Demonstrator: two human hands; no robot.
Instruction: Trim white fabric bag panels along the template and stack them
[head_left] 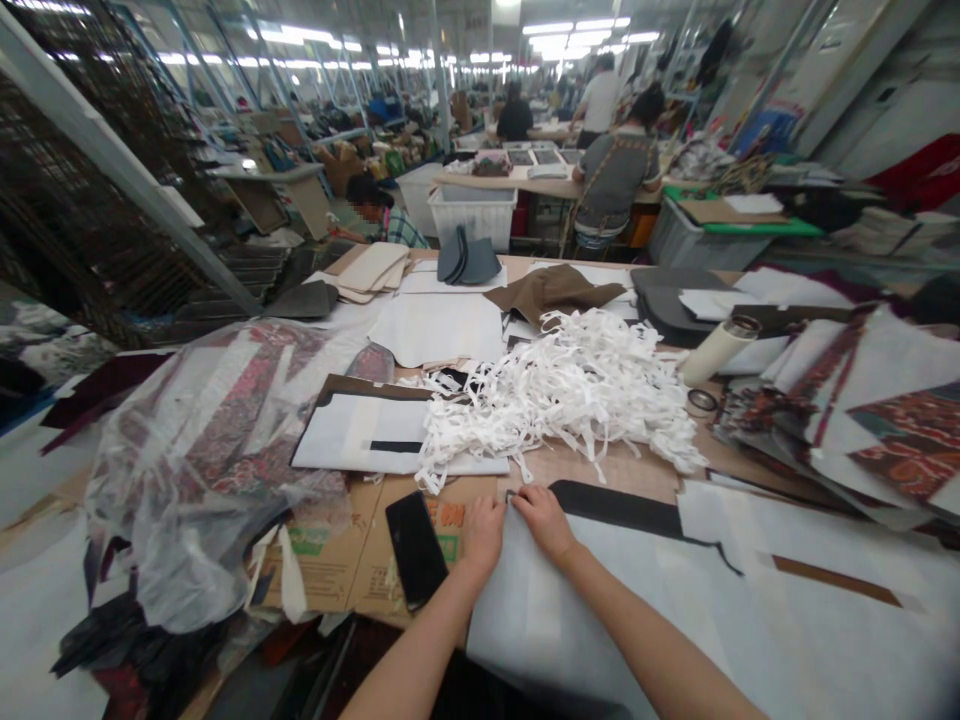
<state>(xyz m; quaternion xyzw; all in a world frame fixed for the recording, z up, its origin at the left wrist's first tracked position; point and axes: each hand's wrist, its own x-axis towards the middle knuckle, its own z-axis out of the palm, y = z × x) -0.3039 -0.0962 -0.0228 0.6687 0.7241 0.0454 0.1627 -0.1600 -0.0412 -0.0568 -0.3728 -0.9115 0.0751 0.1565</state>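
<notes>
My left hand (484, 530) and my right hand (541, 515) meet at the upper left corner of a large pale sheet (540, 620) with a dark strip (619, 507) along its far edge. The fingers of my right hand are pinched on that corner, by a small dark bit. My left fingers are pressed together just beside it; what they hold, if anything, is hidden. Beyond both hands lies a tangled heap of white strips (570, 385). A black phone (416, 548) rests on printed cardboard (330, 560) left of my left hand.
Clear plastic (180, 540) covers patterned pieces at the left. A pale panel (360, 430) lies behind the phone. To the right are a cream bottle (720, 350), a round lid (702, 401) and stacked patterned pieces (892, 420). Several people work farther back, near a white crate (472, 212).
</notes>
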